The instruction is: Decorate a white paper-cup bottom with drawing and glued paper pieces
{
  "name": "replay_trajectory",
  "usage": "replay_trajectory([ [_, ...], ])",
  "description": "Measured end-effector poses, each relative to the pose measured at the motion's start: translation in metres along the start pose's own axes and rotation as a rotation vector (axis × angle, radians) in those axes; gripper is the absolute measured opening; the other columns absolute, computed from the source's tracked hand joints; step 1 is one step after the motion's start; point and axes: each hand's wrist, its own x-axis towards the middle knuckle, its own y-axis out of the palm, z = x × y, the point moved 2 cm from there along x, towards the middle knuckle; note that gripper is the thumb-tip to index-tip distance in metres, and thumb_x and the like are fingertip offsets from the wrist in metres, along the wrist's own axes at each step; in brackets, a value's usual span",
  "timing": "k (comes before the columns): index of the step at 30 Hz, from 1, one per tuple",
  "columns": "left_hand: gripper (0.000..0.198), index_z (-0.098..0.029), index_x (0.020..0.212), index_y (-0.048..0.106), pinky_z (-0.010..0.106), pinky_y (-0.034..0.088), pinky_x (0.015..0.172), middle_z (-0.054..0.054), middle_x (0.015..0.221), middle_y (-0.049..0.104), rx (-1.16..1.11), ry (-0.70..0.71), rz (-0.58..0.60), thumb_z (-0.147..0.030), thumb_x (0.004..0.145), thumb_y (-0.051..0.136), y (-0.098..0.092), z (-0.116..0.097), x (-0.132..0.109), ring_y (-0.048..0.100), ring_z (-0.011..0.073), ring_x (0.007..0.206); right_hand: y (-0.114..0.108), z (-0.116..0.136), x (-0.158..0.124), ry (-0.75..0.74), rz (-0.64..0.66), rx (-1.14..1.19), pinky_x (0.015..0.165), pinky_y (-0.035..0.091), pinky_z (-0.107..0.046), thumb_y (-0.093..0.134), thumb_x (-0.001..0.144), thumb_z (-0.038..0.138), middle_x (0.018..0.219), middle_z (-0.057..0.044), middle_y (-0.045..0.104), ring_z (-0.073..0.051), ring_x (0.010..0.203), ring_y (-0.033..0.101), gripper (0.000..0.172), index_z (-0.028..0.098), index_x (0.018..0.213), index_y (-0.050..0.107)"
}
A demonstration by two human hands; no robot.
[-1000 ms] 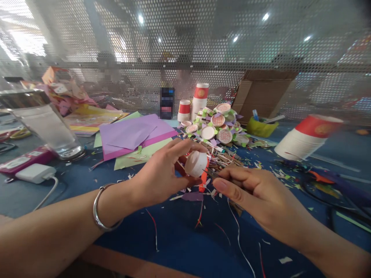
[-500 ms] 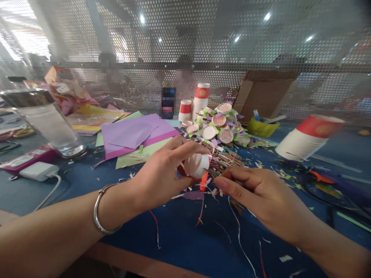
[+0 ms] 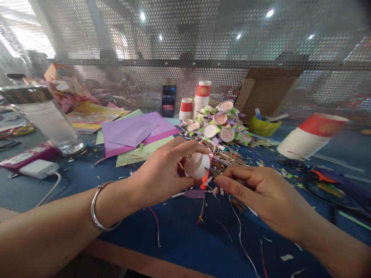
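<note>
1. While the white piece (image 3: 197, 165) was grasped in the left hand (image 3: 165, 168), the emblem (image 3: 331, 129) on the red cup (image 3: 309, 124) was blurred past reading.
2. Piece's round face was turned cameraward; long axis was undetermined.
3. Slim dark tool (image 3: 212, 172) was gripped in the right hand (image 3: 265, 190).

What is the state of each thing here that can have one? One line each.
Left hand: gripping white paper piece
White paper piece: raised above the blue table
Right hand: closed on dark tool, mostly hidden
Bracelet: worn
Glass jar: lidded
Phone: upright, screen lit
Paper cups: nested together
Charger: cable attached
Lilac paper: lying flat
Green container: open-topped, holding items
</note>
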Motion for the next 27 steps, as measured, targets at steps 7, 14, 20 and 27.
replay_trajectory([
  [7,0.051,-0.027,0.126,0.064,0.025,0.05,0.069,0.003,0.112,0.064,-0.054,-0.042,0.04,-0.019,0.077,0.078,0.0,0.0,0.001,0.059,0.0121,0.079,0.0,-0.003,0.001,0.045,0.009,-0.038,0.044,0.026,-0.027,0.054,0.093,0.066,0.055,0.003,0.042,-0.011,0.05,0.036,0.054,0.022,0.062,0.054],
  [14,0.057,-0.029,0.125,0.065,0.026,0.051,0.067,0.002,0.108,0.063,-0.124,-0.119,0.09,-0.028,0.072,0.086,0.003,0.009,0.001,0.059,0.0111,0.074,-0.001,-0.006,0.001,0.053,0.033,-0.092,0.045,0.027,-0.027,0.052,0.094,0.066,0.055,0.003,0.042,-0.011,0.05,0.036,0.054,0.021,0.064,0.056],
  [20,0.062,-0.028,0.126,0.062,0.029,0.054,0.068,0.001,0.101,0.063,-0.255,-0.165,0.137,-0.031,0.07,0.089,0.005,0.011,0.001,0.061,0.0123,0.073,-0.003,-0.005,-0.001,0.044,0.016,-0.121,0.047,0.027,-0.026,0.052,0.095,0.064,0.057,0.004,0.039,-0.01,0.052,0.035,0.053,0.021,0.063,0.054],
  [27,0.055,-0.019,0.122,0.059,0.034,0.061,0.08,0.005,0.11,0.064,-0.547,-0.178,0.22,-0.025,0.075,0.086,0.002,0.005,0.005,0.069,0.0148,0.086,-0.006,-0.001,-0.001,0.033,0.016,-0.118,0.047,0.026,-0.027,0.051,0.095,0.064,0.058,0.004,0.035,-0.01,0.053,0.033,0.055,0.021,0.061,0.048],
])
